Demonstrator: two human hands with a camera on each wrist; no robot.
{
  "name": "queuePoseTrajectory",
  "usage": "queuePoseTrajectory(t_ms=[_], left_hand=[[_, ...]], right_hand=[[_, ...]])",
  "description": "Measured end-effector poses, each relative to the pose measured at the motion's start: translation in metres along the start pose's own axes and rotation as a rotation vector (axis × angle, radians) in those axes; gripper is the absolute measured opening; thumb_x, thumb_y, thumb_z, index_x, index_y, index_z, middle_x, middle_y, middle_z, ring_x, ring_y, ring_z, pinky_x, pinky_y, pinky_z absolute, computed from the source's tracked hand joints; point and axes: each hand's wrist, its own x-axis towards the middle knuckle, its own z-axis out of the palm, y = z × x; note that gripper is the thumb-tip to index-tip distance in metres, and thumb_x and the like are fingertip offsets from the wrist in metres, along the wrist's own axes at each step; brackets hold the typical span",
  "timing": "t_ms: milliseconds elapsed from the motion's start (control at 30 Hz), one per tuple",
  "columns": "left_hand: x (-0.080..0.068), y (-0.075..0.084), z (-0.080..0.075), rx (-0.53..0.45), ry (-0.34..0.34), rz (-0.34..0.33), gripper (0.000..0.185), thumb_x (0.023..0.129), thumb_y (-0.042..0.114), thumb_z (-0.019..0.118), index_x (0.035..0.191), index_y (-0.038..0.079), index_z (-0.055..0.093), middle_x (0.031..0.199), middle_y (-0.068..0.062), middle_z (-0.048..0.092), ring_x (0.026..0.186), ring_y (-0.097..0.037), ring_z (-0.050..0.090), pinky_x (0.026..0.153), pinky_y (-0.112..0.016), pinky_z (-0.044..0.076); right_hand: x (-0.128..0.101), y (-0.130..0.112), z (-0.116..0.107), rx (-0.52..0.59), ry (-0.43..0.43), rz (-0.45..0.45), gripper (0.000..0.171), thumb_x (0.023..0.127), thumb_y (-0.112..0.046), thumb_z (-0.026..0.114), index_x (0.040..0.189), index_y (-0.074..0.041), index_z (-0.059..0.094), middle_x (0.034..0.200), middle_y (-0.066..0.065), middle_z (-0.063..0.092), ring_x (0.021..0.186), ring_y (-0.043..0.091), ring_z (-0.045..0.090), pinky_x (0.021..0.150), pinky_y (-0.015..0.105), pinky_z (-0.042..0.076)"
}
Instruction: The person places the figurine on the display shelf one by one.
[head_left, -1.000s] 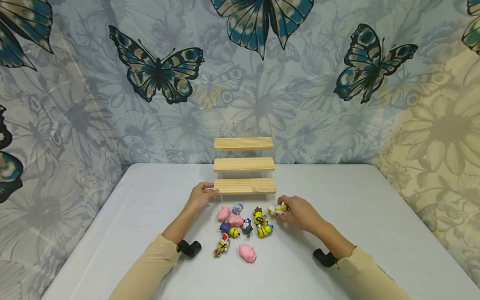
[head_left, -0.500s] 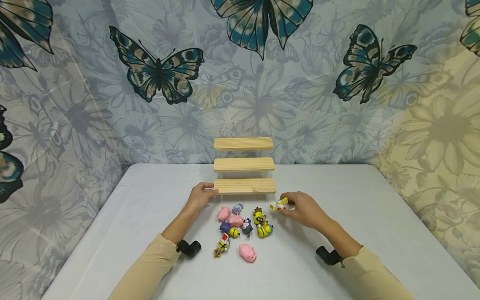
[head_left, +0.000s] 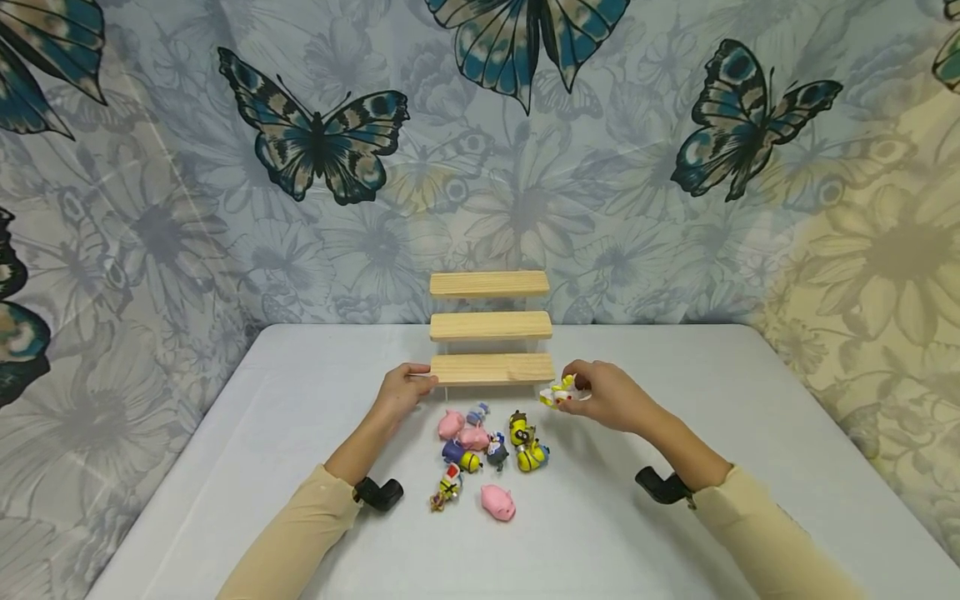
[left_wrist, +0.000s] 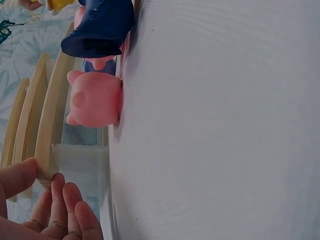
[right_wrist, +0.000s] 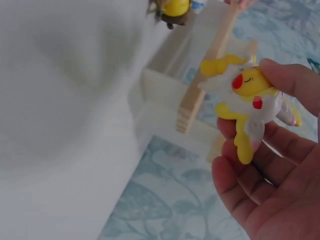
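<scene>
While the left hand (head_left: 401, 392) grips the left end of the lowest wooden step (head_left: 491, 367), thumb on top, the right hand (head_left: 603, 397) pinches a yellow-and-white figurine (right_wrist: 246, 97) between thumb and fingers, lifted off the tabletop (head_left: 300, 433) just beside that step's right end. Small toy figures (head_left: 487, 450), pink pigs among them, lie clustered near the tabletop's middle, between both forearms.
</scene>
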Motion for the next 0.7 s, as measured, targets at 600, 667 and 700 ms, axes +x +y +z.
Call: queuePoseTrajectory(t_ms=[600, 667, 700], left_hand=[[0.003, -0.002, 0.0, -0.026, 0.005, -0.019, 0.037, 0.092, 0.017, 0.066, 0.125, 0.003, 0.059, 0.102, -0.011, 0.068, 0.092, -0.022, 0.063, 0.067, -0.025, 0.046], [0.003, -0.003, 0.0, -0.029, 0.005, -0.018, 0.037, 0.092, 0.017, 0.066, 0.125, 0.003, 0.06, 0.102, -0.011, 0.068, 0.092, -0.022, 0.063, 0.067, -0.026, 0.046], [0.003, -0.003, -0.001, -0.028, 0.003, -0.014, 0.037, 0.092, 0.017, 0.066, 0.125, 0.002, 0.059, 0.102, -0.011, 0.068, 0.092, -0.023, 0.064, 0.067, -0.026, 0.047]], right_hand=[[0.045, -0.025, -0.022, -0.036, -0.047, -0.088, 0.044, 0.086, -0.028, 0.074, 0.117, 0.001, 0.065, 0.097, 0.014, 0.071, 0.084, 0.021, 0.064, 0.073, 0.037, 0.052], [0.052, -0.029, -0.022, -0.04, -0.064, -0.1, 0.036, 0.087, -0.028, 0.073, 0.108, 0.0, 0.067, 0.086, 0.01, 0.069, 0.072, 0.016, 0.058, 0.064, 0.032, 0.047], [0.055, -0.031, -0.022, -0.041, -0.071, -0.103, 0.033, 0.087, -0.029, 0.073, 0.104, -0.001, 0.066, 0.082, 0.009, 0.067, 0.068, 0.015, 0.055, 0.061, 0.03, 0.045]])
